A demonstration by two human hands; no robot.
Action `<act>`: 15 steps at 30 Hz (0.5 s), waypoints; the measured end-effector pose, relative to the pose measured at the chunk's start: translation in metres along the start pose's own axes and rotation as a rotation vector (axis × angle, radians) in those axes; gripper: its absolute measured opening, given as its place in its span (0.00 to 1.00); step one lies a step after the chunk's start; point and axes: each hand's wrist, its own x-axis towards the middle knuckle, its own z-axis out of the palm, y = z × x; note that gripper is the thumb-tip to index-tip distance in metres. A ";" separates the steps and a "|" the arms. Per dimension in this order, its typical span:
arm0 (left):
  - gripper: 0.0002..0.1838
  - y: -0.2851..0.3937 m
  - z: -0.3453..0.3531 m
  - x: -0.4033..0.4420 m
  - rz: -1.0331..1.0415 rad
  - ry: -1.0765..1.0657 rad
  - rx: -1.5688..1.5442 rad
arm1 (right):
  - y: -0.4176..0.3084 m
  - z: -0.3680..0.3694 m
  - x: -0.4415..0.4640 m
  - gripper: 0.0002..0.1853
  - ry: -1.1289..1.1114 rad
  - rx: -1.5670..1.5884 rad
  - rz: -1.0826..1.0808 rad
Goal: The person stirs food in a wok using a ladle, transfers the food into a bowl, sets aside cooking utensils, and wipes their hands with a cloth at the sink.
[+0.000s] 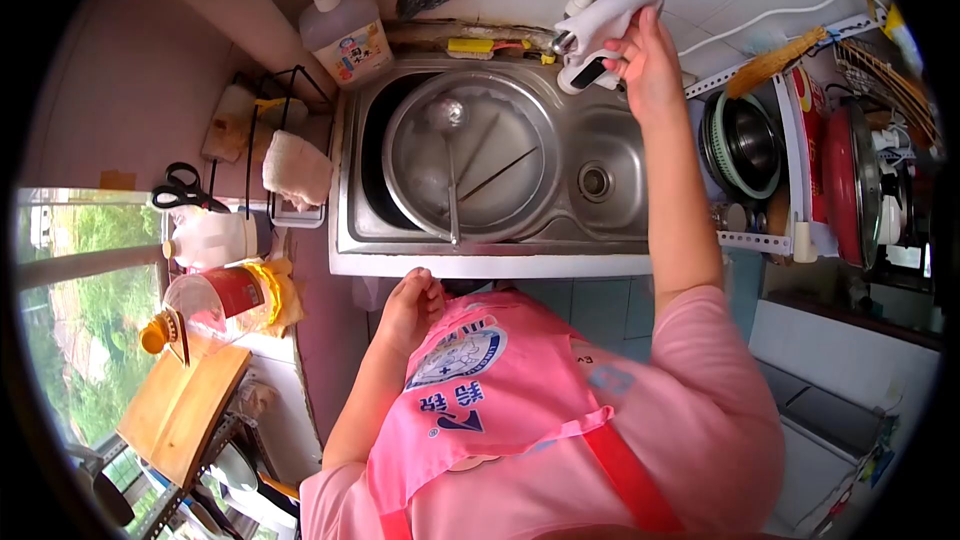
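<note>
At the back of the sink, my right hand [645, 65] is raised to the faucet, its fingers curled on a white cloth [632, 6]. The cloth hangs against the white faucet body, which has a dark panel [588, 74]; the hand hides part of both. My left hand [412, 302] is loosely closed by the counter's front edge, near the pink apron [470, 360], with nothing visible in it. A large metal basin [398, 130] of cloudy water sits in the left sink bowl. A metal ladle [451, 165] and thin chopsticks [503, 178] rest in it.
A smaller bowl with a drain [594, 180] lies right of the basin. A pump bottle [348, 35] and a yellow brush [485, 45] stand behind. Left are a wire rack with a towel [297, 168] and scissors [185, 188]; right, a shelf with stacked bowls [742, 145].
</note>
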 end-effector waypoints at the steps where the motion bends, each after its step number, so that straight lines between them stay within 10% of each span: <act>1: 0.10 0.000 0.001 0.002 -0.004 0.005 0.000 | 0.002 0.001 0.010 0.19 -0.029 -0.029 0.024; 13: 0.09 0.036 0.008 0.001 0.160 0.101 0.192 | 0.036 0.054 -0.073 0.15 -0.408 -0.147 -0.276; 15: 0.09 0.067 0.018 0.010 0.469 0.103 0.716 | 0.054 0.077 -0.058 0.19 -0.336 0.132 0.106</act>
